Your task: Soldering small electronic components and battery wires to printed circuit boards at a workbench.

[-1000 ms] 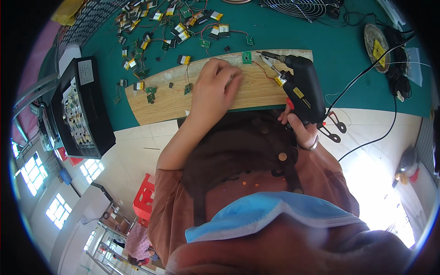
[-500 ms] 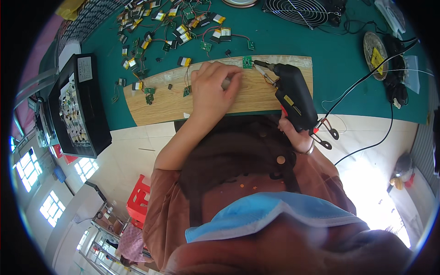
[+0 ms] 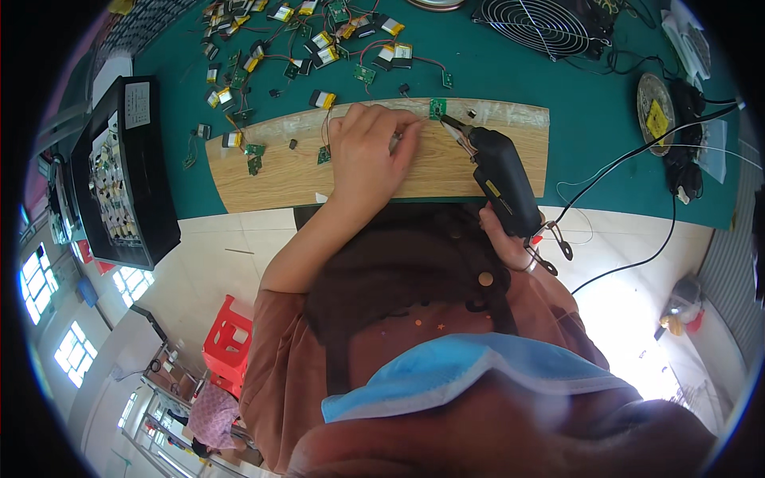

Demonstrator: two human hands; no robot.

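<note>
My right hand (image 3: 504, 236) is wrapped round the handle of a black soldering gun (image 3: 507, 179). The gun's tip points up and left, close to a small green circuit board (image 3: 437, 108) at the far edge of a wooden board (image 3: 271, 181). I cannot tell whether tip and circuit board touch. My left hand (image 3: 366, 147) rests on the wood, curled, with a small greyish thing partly visible between thumb and fingers. Just beyond it lie a small black part (image 3: 404, 89) and a silver-and-yellow battery (image 3: 323, 99). A tiny dark piece (image 3: 472, 113) sits right of the circuit board.
Many wired batteries and circuit boards (image 3: 364, 73) are spread over the green mat (image 3: 594, 119). A fan with a wire guard (image 3: 542, 28) stands at the back right, near a round metal dish (image 3: 655, 95). At left is a black box (image 3: 127, 171); cables hang at right.
The soldering gun has tilted and its tip has shifted slightly away from the circuit board. The tiny dark piece now shows beside it. My left hand keeps its pose; the whole view has shifted a little.
</note>
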